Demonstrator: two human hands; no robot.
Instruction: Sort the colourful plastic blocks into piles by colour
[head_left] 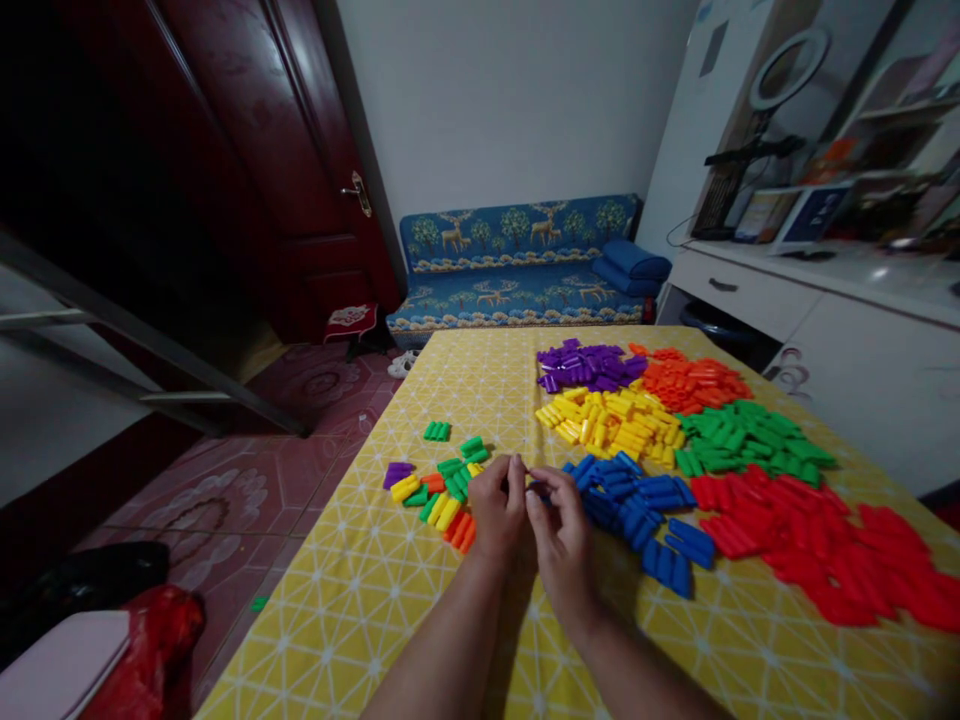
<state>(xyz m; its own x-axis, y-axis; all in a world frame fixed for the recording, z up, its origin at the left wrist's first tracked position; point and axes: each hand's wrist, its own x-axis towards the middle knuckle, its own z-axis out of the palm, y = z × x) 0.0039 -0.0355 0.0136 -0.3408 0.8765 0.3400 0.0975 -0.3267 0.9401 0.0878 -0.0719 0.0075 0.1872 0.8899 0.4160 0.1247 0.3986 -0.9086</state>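
Note:
My left hand [496, 505] and my right hand [561, 535] meet above the table, fingertips nearly touching. Both are closed in a pinch, and whatever sits between the fingers is too hidden to make out. Left of my left hand lies a small mixed group of short tube-like plastic pieces, among them green pieces [451, 478], yellow pieces [444, 513], orange pieces [460, 532] and purple pieces [397, 473]. Close behind my right hand spreads a pile of blue pieces [626, 500]. A yellow pile [615, 420] lies beyond it.
Farther right are piles of purple [589, 365], orange [694, 380], green [754, 440] and red pieces [817, 540]. They lie on a yellow patterned tablecloth [360, 620]. A blue sofa [517, 265] stands behind the table, a white cabinet [847, 350] to the right.

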